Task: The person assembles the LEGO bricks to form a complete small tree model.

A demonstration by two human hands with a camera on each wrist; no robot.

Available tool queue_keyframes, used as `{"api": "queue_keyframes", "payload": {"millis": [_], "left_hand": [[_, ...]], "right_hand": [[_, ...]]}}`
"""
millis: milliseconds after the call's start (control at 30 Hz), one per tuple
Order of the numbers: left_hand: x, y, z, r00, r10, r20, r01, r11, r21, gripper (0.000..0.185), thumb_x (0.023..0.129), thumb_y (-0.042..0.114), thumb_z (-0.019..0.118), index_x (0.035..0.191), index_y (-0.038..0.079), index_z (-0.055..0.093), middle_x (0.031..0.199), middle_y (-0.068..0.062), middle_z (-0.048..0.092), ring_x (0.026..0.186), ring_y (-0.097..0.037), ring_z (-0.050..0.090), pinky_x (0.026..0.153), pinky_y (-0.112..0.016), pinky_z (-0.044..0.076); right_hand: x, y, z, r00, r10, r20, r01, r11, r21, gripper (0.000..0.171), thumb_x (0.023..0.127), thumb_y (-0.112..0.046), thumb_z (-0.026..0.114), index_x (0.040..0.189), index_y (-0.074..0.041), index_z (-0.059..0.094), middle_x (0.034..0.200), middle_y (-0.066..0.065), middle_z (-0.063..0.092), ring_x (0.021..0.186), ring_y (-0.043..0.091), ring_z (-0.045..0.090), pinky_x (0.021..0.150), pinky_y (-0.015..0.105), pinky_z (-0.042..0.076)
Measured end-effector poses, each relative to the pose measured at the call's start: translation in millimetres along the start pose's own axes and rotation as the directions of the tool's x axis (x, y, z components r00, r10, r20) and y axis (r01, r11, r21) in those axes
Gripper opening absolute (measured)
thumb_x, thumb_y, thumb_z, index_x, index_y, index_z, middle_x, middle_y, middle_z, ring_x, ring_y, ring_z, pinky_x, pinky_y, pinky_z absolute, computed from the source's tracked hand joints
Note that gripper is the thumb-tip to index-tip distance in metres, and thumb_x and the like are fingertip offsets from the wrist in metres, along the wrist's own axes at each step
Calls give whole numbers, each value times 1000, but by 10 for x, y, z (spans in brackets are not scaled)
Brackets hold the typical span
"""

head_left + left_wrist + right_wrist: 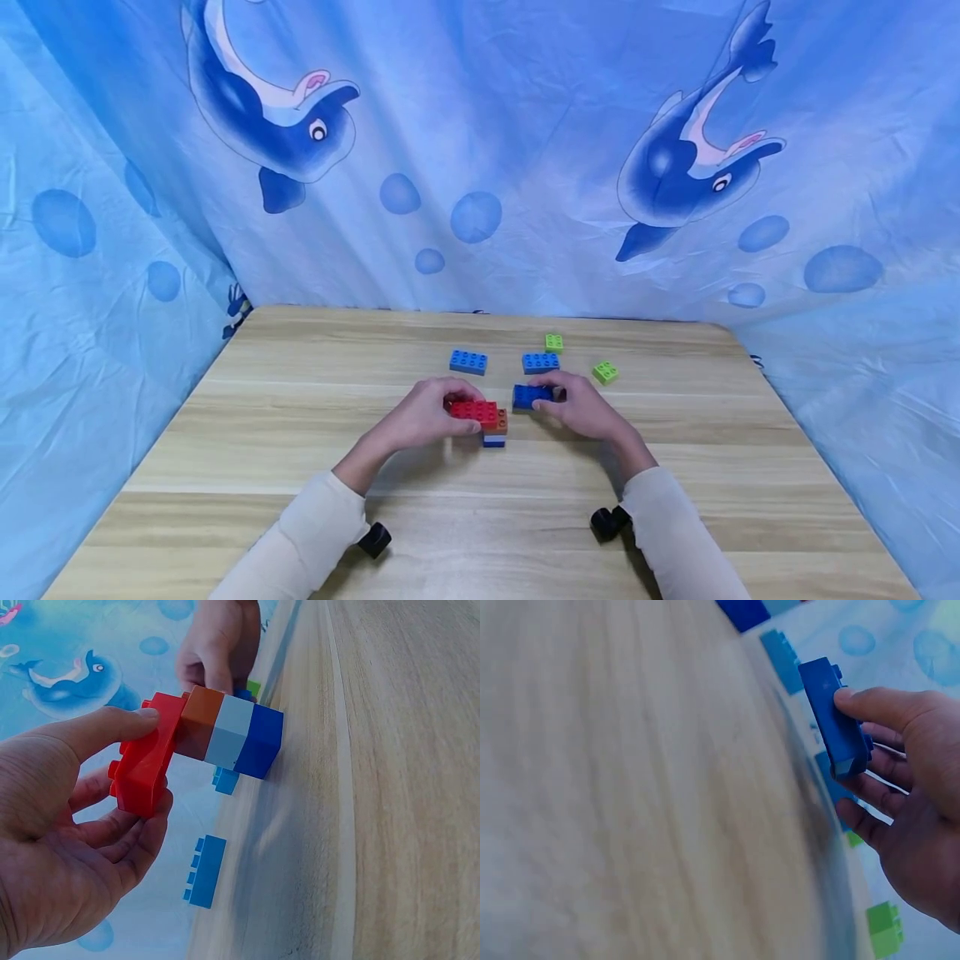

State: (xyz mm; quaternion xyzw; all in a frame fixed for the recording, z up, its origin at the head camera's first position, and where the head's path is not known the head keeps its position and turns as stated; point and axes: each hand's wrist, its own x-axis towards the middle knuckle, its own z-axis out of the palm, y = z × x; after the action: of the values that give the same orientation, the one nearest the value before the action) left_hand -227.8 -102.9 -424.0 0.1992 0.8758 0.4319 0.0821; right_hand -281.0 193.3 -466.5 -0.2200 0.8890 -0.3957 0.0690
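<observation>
From the head camera, the left hand (423,417) holds a red brick (474,410) lying sideways near the middle of the worktop (300,467); the right hand (588,410) grips a dark blue brick (531,396).

The left wrist camera shows orange, white and blue blocks (232,739) stuck under the red brick.

In the right wrist camera, the dark blue brick's long side points away, pinched by thumb and fingers (870,787).

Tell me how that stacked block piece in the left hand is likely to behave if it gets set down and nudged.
The block stack looks like rigid plastic, so it should stay stiff. Its red brick overhangs the narrower orange, white and blue column, so it may tip toward that side. The left hand holds it between thumb and fingers, so it is probably light. Flat faces should slide, not roll.
</observation>
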Motion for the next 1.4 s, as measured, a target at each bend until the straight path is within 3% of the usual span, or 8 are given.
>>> {"api": "queue_keyframes", "payload": {"millis": [333,633,1100,1400], "left_hand": [[-5,11,2,1000,7,1,-7,1000,-9,27,85,17,84,110,20,74,108,3,71,98,-15,61,88,-34,52],[-3,3,-3,1000,19,1,-19,1000,-10,27,85,18,84,110,19,75,108,2,71,97,-16,61,88,-35,52],[4,-14,2,999,32,-7,-32,999,-6,26,85,18,84,110,18,75,108,2,71,95,-17,61,86,-35,52],[-1,1,0,999,31,-8,-31,999,-12,25,86,18,84,109,18,75,106,2,71,94,-16,61,86,-35,51]], "right_hand": [[-208,-269,-30,992,-121,-23,121,993,10,33,97,-22,72,129,-17,68,134,4,68,118,23,63,92,41,55],[-297,-475,-10,985,-173,27,172,985,31,33,96,-25,75,128,-22,68,137,4,64,115,22,58,87,40,55],[-299,-513,59,982,-190,22,189,981,35,33,95,-26,75,127,-22,69,133,2,66,120,22,60,91,38,54],[-258,-514,115,979,-203,-19,204,978,52,26,96,-30,74,121,-23,71,130,-1,68,122,20,61,104,43,51]]}}
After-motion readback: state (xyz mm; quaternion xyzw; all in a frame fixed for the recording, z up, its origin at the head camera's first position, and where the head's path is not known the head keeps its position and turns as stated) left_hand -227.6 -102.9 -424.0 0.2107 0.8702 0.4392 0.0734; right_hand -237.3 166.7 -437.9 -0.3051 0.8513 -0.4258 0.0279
